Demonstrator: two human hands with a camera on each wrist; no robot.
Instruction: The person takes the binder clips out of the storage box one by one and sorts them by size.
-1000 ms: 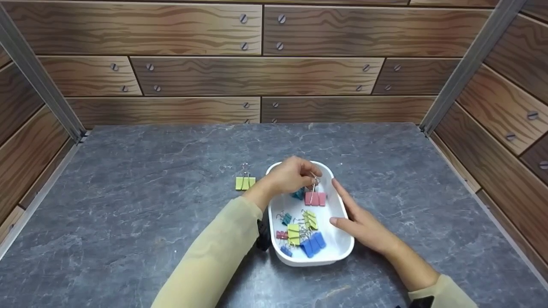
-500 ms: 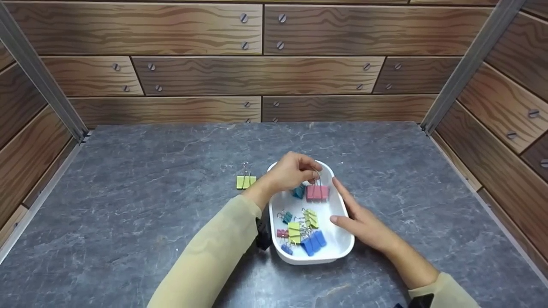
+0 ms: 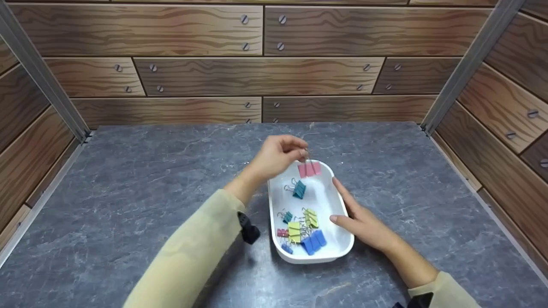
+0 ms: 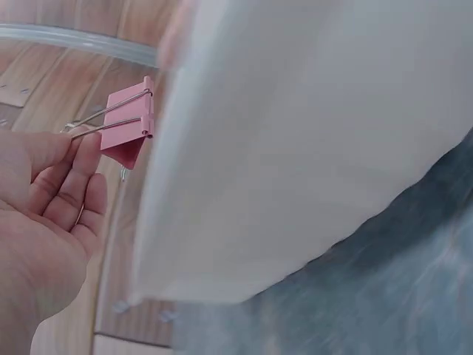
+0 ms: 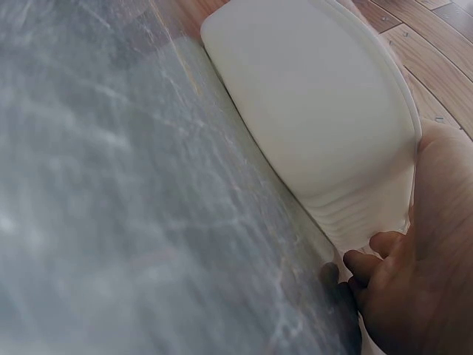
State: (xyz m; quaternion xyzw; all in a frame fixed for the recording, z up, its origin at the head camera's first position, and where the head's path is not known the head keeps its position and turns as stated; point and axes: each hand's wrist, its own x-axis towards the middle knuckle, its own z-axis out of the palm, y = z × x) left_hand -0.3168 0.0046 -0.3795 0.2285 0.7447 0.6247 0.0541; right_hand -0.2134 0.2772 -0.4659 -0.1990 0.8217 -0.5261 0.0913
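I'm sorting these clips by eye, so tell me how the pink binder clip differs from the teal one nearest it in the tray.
The pink binder clip hangs in the air over the far rim of the white tray, pinched by its wire handles in the left hand; the teal binder clip lies loose on the tray floor, touched by no hand. The pink one looks wider than the teal one. Both have a coloured body and silver wire handles.

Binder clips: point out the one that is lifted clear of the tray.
The pink binder clip, pinched by its wire handles in the left hand above the white tray's far end. The other clips lie inside the tray.
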